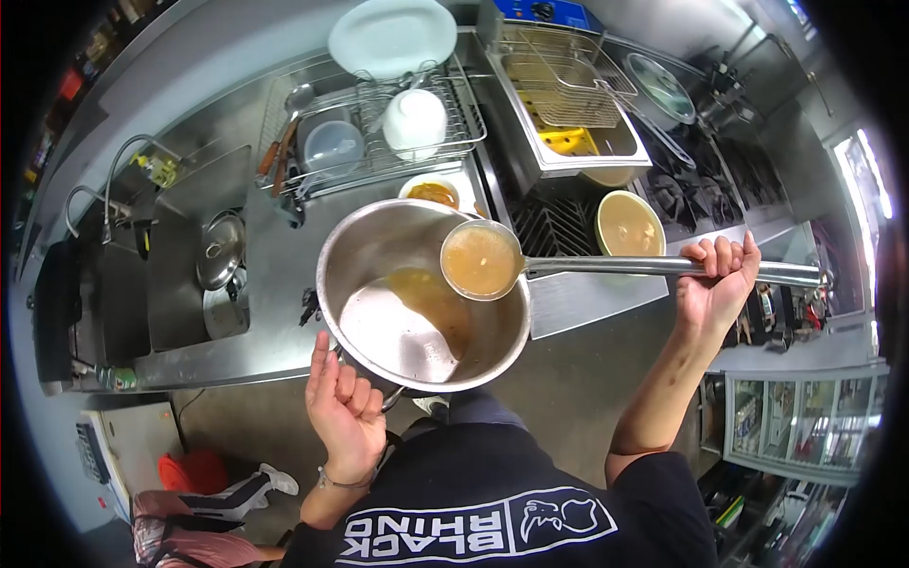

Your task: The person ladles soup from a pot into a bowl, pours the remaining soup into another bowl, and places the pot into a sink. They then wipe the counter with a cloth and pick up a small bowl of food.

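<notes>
A large steel pot (pixel 360 312) is tilted in front of me at the counter edge, with a shallow pool of brownish broth (pixel 431 298) gathered along one side inside. My left hand (pixel 346 417) is closed at the pot's near side handle, its index finger pointing out; the grip itself is partly hidden. My right hand (pixel 715 284) is wrapped around the long steel handle of a ladle (pixel 606 266). The ladle's bowl, full of cloudy light-brown broth (pixel 481 262), hangs over the pot's right rim. Beyond it stands a pale bowl (pixel 603 227) with similar broth.
A dish rack (pixel 469 118) holds a white bowl (pixel 415 123) and plastic tubs. A small dish of orange food (pixel 433 193) sits behind the pot. To the right are a fryer (pixel 573 161) and stove burners (pixel 701 199); sinks (pixel 175 303) lie left. Another person (pixel 204 530) is at lower left.
</notes>
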Tool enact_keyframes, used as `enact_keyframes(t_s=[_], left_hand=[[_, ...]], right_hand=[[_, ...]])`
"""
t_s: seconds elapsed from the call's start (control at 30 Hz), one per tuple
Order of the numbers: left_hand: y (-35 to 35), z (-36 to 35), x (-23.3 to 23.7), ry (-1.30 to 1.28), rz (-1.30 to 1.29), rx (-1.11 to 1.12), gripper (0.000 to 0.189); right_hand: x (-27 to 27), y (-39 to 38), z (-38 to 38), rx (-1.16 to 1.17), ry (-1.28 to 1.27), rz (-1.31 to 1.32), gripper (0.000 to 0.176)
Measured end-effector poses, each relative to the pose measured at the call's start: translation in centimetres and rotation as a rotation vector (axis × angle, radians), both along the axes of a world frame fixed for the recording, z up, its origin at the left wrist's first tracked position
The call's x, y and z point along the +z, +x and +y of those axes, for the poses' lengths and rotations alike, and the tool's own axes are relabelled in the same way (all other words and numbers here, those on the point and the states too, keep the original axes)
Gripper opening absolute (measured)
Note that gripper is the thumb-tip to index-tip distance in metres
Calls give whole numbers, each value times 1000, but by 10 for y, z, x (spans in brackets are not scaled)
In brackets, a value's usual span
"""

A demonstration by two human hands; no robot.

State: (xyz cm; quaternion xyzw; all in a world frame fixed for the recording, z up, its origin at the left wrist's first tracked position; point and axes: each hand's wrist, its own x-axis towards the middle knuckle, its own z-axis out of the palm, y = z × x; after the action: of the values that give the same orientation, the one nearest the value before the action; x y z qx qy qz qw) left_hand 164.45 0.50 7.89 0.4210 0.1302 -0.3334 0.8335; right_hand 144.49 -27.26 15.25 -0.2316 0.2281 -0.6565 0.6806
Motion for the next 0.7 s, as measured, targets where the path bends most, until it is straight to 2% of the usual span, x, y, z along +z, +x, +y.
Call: enact_keyframes(t_s=[0.2, 0.33, 0.43, 0.53, 0.7], left_hand=[[0, -6, -2, -18, 14, 52, 31], [1, -11, -1, 69, 2, 107, 34], [2, -8, -5, 6, 17, 123, 37], [-4, -14, 2, 108, 2, 176, 39], [-12, -17, 0, 31, -4, 187, 37]], right_hand=[[-4, -53, -39, -74, 4, -21, 36], [-8, -96, -73, -178, -13, -6, 38], [-16, -125, -94, -235, -37, -2, 39], [-29, -147, -113, -303, -60, 11, 41], [-50, -162, -133, -469, -120, 85, 39]])
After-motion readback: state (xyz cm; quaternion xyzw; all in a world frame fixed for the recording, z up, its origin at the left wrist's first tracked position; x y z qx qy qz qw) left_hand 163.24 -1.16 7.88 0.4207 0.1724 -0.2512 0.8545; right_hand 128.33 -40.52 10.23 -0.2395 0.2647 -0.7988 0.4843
